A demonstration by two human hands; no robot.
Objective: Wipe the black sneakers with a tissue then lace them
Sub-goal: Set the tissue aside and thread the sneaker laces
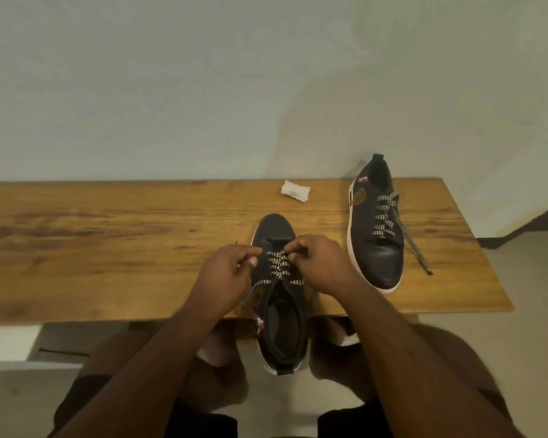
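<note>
The tabletop [108, 222] is a long wooden board against a pale wall. Two black sneakers sit on it. The far sneaker [377, 235] lies near the right end, heel toward the wall, already laced, with one loose end trailing off its right side. The near sneaker [279, 235] points its toe away from the person, and its heel hangs over the front edge of the tabletop above the lap.

The left hand [225, 273] and right hand [320, 263] work on either side of the near sneaker's lace [277, 263], each with fingers curled and pinching the lace at the upper rows. Two free ends droop out below the hands, left and right of the tongue. The tissue [295, 191] lies crumpled near the wall, well apart from the hands.

Risks, as I judge them: the overhanging heel could tip the sneaker off the edge if a pull runs toward the body — and uneven tugging could leave one end too short to tie.

The fingertips hide the eyelets they work at, so which row is in hand cannot be told. The far sneaker's left side is also hard to make out.
</note>
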